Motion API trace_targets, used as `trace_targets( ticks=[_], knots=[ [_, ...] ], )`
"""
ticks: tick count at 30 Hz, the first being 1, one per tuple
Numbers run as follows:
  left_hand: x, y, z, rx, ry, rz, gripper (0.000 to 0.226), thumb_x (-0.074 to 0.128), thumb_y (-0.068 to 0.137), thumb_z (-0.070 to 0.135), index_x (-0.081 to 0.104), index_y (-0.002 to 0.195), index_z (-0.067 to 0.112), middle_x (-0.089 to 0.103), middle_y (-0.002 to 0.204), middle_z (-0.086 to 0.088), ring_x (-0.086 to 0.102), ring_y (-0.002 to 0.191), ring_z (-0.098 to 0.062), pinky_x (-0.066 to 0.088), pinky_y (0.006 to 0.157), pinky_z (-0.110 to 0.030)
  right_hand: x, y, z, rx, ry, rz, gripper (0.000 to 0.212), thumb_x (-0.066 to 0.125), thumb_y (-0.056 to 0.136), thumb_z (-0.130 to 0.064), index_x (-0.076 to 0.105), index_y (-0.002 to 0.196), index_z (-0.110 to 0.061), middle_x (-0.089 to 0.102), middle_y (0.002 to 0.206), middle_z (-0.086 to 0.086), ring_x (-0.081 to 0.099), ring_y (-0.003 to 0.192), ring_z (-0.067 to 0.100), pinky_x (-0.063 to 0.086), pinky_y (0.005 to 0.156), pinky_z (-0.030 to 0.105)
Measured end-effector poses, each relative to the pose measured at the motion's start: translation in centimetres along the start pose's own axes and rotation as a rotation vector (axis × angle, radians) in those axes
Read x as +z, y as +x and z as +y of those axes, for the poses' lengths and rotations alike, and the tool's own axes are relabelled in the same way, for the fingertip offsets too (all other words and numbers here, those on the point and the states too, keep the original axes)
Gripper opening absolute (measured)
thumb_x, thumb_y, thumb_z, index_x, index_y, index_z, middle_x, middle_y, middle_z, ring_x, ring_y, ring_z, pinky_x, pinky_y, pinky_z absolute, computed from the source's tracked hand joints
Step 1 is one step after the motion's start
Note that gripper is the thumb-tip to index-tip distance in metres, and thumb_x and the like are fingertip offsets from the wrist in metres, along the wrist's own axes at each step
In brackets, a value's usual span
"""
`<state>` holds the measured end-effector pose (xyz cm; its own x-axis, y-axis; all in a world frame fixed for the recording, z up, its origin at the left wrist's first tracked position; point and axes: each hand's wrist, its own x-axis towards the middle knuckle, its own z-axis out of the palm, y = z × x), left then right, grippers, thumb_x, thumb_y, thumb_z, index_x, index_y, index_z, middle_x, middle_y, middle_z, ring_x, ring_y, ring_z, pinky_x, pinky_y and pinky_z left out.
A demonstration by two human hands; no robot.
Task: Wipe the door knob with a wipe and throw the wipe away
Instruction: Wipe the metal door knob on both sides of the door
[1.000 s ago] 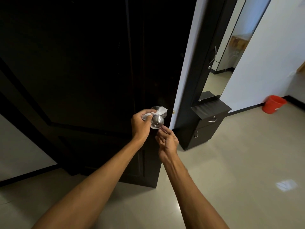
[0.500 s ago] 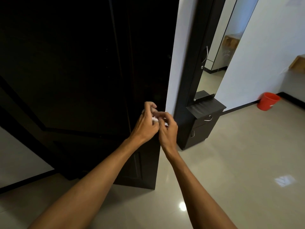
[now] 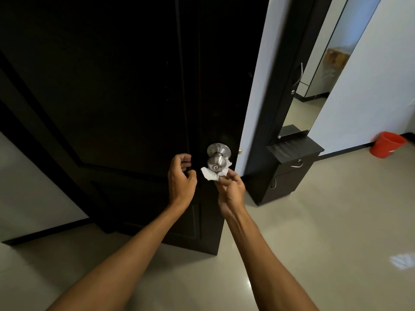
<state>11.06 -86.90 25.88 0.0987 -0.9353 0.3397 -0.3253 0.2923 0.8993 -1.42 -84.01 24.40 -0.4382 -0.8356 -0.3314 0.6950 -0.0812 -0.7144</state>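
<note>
A round silver door knob [image 3: 217, 161] sticks out of the dark door [image 3: 125, 90] near its right edge. A crumpled white wipe [image 3: 211, 174] lies against the underside of the knob. My right hand [image 3: 231, 190] pinches the wipe from below with its fingertips. To the left of the knob, my left hand [image 3: 181, 176] hovers a little apart from it, fingers loosely curled and holding nothing.
The door stands ajar against a white wall edge. A dark narrow cabinet with drawers [image 3: 289, 171] and a tall mirror [image 3: 318, 70] stands to the right. A red bucket [image 3: 387, 144] sits on the tiled floor [image 3: 314, 243] by the far wall.
Both hands were clasped over the knob half a second ago. My left hand has let go and drawn left, baring the knob, while my right hand now holds the wipe below it.
</note>
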Motion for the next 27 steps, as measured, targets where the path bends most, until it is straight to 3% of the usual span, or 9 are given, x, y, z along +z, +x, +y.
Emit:
trace_targets(
  ticks=[3, 5, 9, 12, 15, 18, 21, 24, 27],
  knots=[
    [0.1, -0.4, 0.0, 0.004, -0.002, -0.060, 0.039, 0.061, 0.087, -0.009, 0.059, 0.120, 0.010, 0.061, 0.122, -0.006, 0.062, 0.109, -0.017, 0.055, 0.092, -0.026, 0.6, -0.4, 0.3, 0.138, 0.256, 0.042, 0.033, 0.048, 0.091, 0.021, 0.058, 0.118, 0.003, 0.065, 0.108, 0.018, 0.067, 0.098, 0.028, 0.059, 0.088, 0.037],
    [0.1, -0.5, 0.1, 0.008, 0.000, -0.083, 0.037, 0.060, 0.087, -0.009, 0.060, 0.120, 0.008, 0.061, 0.122, -0.007, 0.062, 0.109, -0.017, 0.055, 0.092, -0.029, 1.2, -0.9, 0.8, 0.108, 0.264, 0.083, 0.025, 0.055, 0.089, 0.019, 0.061, 0.106, 0.002, 0.067, 0.098, 0.017, 0.070, 0.089, 0.025, 0.062, 0.080, 0.033],
    [0.0, -0.5, 0.3, 0.017, -0.010, -0.111, 0.036, 0.059, 0.088, -0.010, 0.061, 0.120, 0.006, 0.061, 0.124, -0.009, 0.063, 0.109, -0.018, 0.056, 0.092, -0.031, 1.9, -1.3, 1.4, -0.376, -0.332, 0.239, 0.014, 0.074, 0.083, 0.004, 0.066, 0.083, -0.007, 0.070, 0.087, 0.009, 0.069, 0.082, 0.017, 0.058, 0.074, 0.027],
    [0.0, -0.5, 0.3, 0.000, -0.019, -0.121, 0.036, 0.059, 0.089, -0.011, 0.061, 0.120, 0.006, 0.060, 0.126, -0.009, 0.063, 0.109, -0.018, 0.056, 0.093, -0.031, 2.2, -1.7, 1.9, -0.751, -0.794, 0.188, 0.006, 0.074, 0.087, -0.005, 0.070, 0.092, -0.005, 0.064, 0.095, 0.005, 0.063, 0.081, 0.013, 0.053, 0.071, 0.018],
    [0.2, -0.5, 0.2, -0.015, -0.035, -0.133, 0.036, 0.059, 0.089, -0.011, 0.061, 0.121, 0.006, 0.060, 0.126, -0.009, 0.063, 0.110, -0.018, 0.056, 0.093, -0.032, 1.6, -1.8, 2.7, -0.860, -0.985, 0.142, 0.009, 0.070, 0.090, -0.002, 0.072, 0.099, 0.000, 0.062, 0.100, 0.010, 0.060, 0.084, 0.016, 0.053, 0.072, 0.023],
    [0.3, -0.4, 0.0, -0.051, -0.044, -0.145, 0.033, 0.059, 0.091, -0.008, 0.061, 0.121, 0.007, 0.060, 0.125, -0.008, 0.063, 0.109, -0.017, 0.056, 0.091, -0.029, 1.3, -1.5, 2.5, -0.829, -0.870, 0.207, 0.008, 0.072, 0.089, -0.002, 0.072, 0.096, 0.001, 0.063, 0.097, 0.010, 0.063, 0.083, 0.017, 0.058, 0.072, 0.027],
    [0.7, -0.8, -0.4, -0.240, -0.088, -0.221, 0.030, 0.057, 0.097, 0.003, 0.059, 0.126, 0.008, 0.063, 0.124, -0.008, 0.064, 0.109, -0.017, 0.056, 0.089, -0.026, 1.5, -1.4, 2.4, -0.734, -0.688, 0.249, 0.010, 0.072, 0.088, -0.002, 0.067, 0.095, -0.007, 0.065, 0.093, 0.003, 0.065, 0.080, 0.008, 0.054, 0.067, 0.022],
    [1.4, -1.7, -0.7, -0.543, -0.310, -0.332, 0.027, 0.056, 0.102, 0.016, 0.059, 0.128, 0.008, 0.068, 0.122, -0.011, 0.068, 0.108, -0.021, 0.058, 0.091, -0.033, 2.1, -1.0, 2.6, -0.324, -0.258, 0.228, 0.033, 0.065, 0.086, 0.011, 0.057, 0.112, -0.008, 0.068, 0.103, 0.010, 0.069, 0.088, 0.012, 0.059, 0.077, 0.030],
    [1.8, -1.4, -0.6, -0.639, -0.520, -0.268, 0.023, 0.058, 0.100, 0.015, 0.067, 0.120, 0.005, 0.072, 0.114, -0.012, 0.070, 0.106, -0.021, 0.058, 0.089, -0.034, 2.6, -0.5, 2.0, -0.076, 0.010, 0.091, 0.043, 0.057, 0.082, 0.021, 0.057, 0.119, -0.001, 0.069, 0.101, 0.018, 0.069, 0.090, 0.028, 0.058, 0.077, 0.037]
  ],
)
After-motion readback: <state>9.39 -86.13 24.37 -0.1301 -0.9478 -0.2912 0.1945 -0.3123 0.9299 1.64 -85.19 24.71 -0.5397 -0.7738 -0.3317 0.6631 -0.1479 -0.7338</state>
